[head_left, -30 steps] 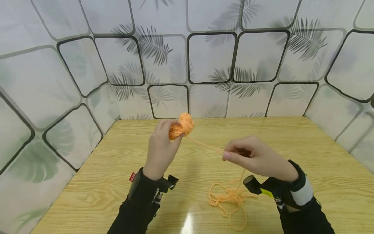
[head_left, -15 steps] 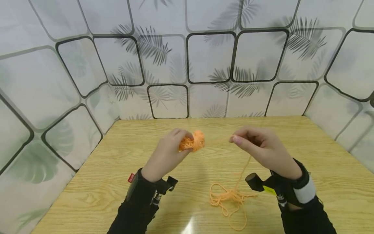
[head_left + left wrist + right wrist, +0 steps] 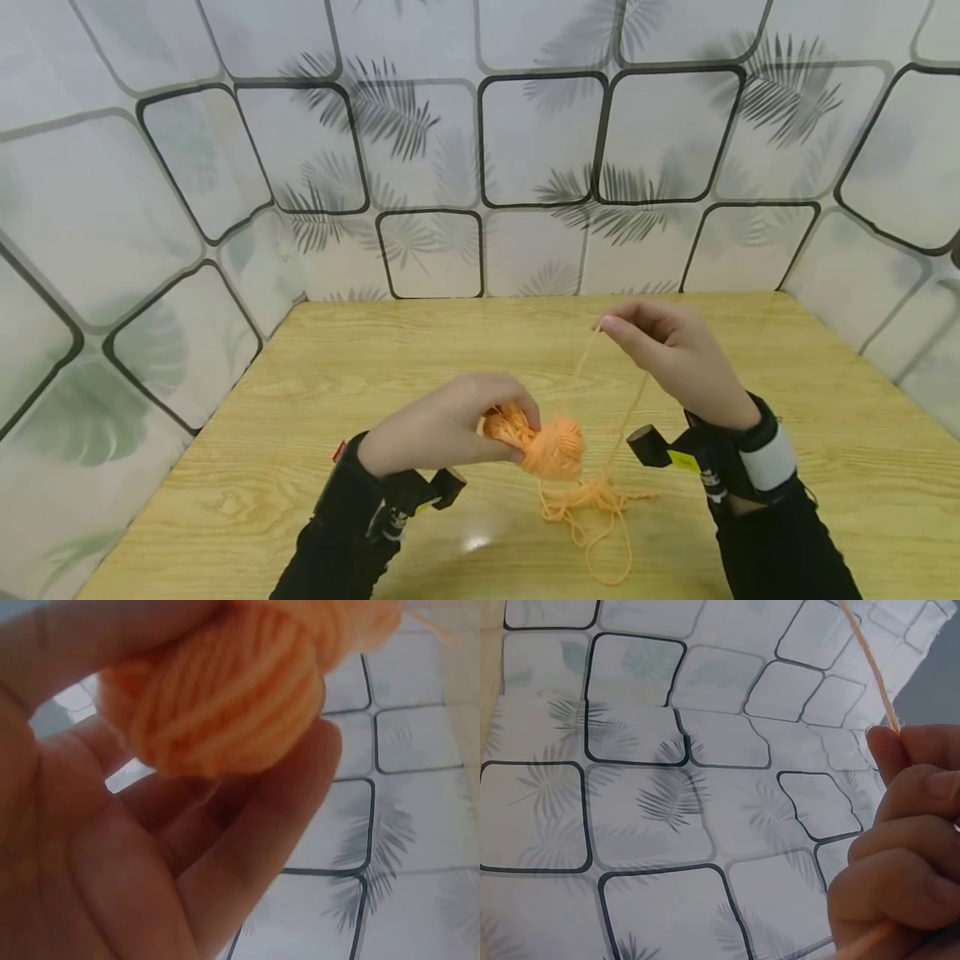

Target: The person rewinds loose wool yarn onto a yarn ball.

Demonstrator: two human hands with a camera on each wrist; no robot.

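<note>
An orange ball of yarn (image 3: 553, 450) is gripped at one end between the thumb and fingers of my left hand (image 3: 450, 421), held over the table. In the left wrist view the wound yarn (image 3: 232, 697) lies between the thumb and curled fingers. Higher and to the right, my right hand (image 3: 663, 346) pinches a yarn strand (image 3: 874, 660) between thumb and index fingertip, the other fingers curled. From that pinch one length slants down toward the ball, and another runs down to a loose tangle of yarn (image 3: 596, 496) on the table.
The wooden table (image 3: 337, 350) reaches back to a patterned curtain (image 3: 540, 142) with black outlines and leaf prints, which also closes off both sides. A camera mount (image 3: 648, 446) juts from the right wrist, and another camera mount (image 3: 446, 487) from the left.
My left hand has brought the yarn ball down and to the right, turning it over toward the tangle. My right hand has risen, still pinching the strand.
</note>
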